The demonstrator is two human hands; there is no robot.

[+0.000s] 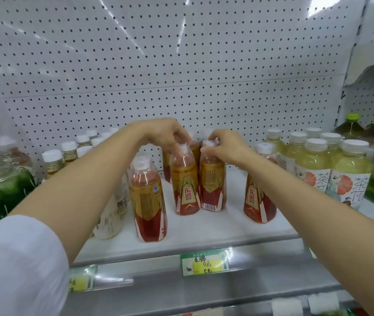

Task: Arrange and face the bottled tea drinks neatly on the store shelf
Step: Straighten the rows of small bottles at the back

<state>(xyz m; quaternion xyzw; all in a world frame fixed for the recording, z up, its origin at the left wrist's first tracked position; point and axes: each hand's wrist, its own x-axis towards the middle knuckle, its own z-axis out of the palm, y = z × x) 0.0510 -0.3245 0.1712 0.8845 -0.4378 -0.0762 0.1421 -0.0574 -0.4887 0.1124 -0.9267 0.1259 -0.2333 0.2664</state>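
I see both hands reaching over the white shelf to the middle group of red-and-gold tea bottles. My left hand has its fingers curled down around the cap of one bottle, which stands upright with its front label toward me. My right hand grips the cap of the bottle just beside it, on the right; this one shows its barcode side. The two bottles touch each other. Behind them another bottle of the same kind is partly hidden by the hands.

One more tea bottle stands alone nearer to the shelf edge on the left, with its back label turned to me. A fourth one stands on the right, partly behind my right forearm, and its front label faces out.

On the right are pale yellow bottles with white caps. A price tag is fixed on the shelf rail below.
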